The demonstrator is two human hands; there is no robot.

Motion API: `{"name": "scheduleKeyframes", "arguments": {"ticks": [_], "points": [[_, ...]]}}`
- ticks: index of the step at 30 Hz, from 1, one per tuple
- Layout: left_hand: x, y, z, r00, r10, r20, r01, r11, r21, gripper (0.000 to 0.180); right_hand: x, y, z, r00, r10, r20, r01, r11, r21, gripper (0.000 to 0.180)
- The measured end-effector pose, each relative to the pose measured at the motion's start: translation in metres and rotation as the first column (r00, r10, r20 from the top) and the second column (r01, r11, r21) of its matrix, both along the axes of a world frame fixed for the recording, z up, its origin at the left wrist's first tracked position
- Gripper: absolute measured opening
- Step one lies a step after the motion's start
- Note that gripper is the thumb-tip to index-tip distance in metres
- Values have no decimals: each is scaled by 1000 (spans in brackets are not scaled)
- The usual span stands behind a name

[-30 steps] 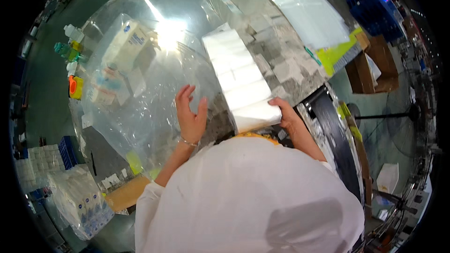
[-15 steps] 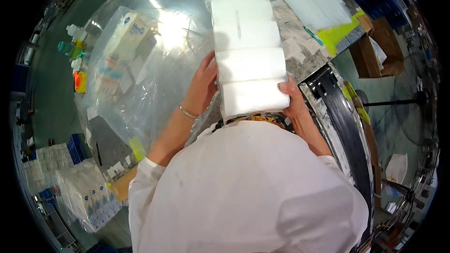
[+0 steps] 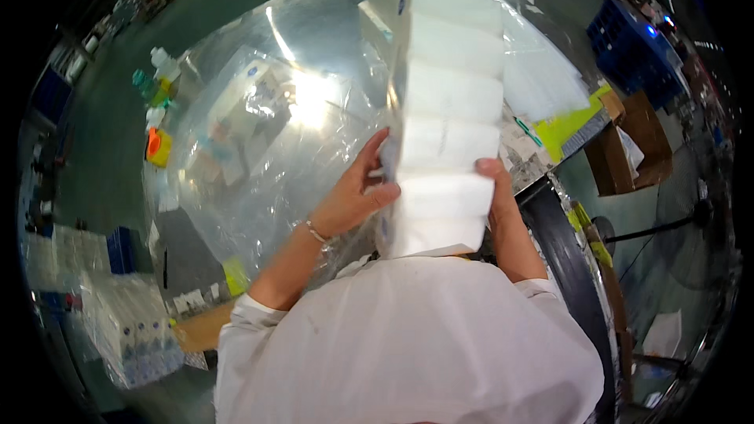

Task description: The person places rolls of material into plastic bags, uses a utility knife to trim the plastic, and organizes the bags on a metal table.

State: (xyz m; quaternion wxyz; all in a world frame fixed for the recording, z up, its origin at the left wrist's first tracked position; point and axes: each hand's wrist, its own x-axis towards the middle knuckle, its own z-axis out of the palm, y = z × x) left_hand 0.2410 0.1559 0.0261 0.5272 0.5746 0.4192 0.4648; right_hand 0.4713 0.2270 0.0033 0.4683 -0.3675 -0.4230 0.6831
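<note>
Clear plastic sheeting (image 3: 259,188) spread over boxes. At far left, small bottles (image 3: 157,82). Upper right, blue crate (image 3: 628,43).

hands – left (image 3: 353,196) raised, fingers curled | right (image 3: 496,188) raised – gripping

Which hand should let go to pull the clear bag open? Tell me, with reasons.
Probably the left hand. It grips the white pack stack on the side facing the clear plastic bag, which lies to the left. The right hand clamps the stack's far side, away from the bag.
</note>
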Motion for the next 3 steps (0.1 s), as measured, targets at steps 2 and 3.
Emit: {"name": "scheduleKeyframes", "arguments": {"ticks": [2,3], "points": [[-29,-14,7,908,64,-413,-3,989,146,80,24,13,-29,993,-60,-103,56,998,-40,38],[-42,-29,6,808,138,-572,-47,984,171,80,19,11,-34,996,-29,-88,23,998,-61,38]]}}
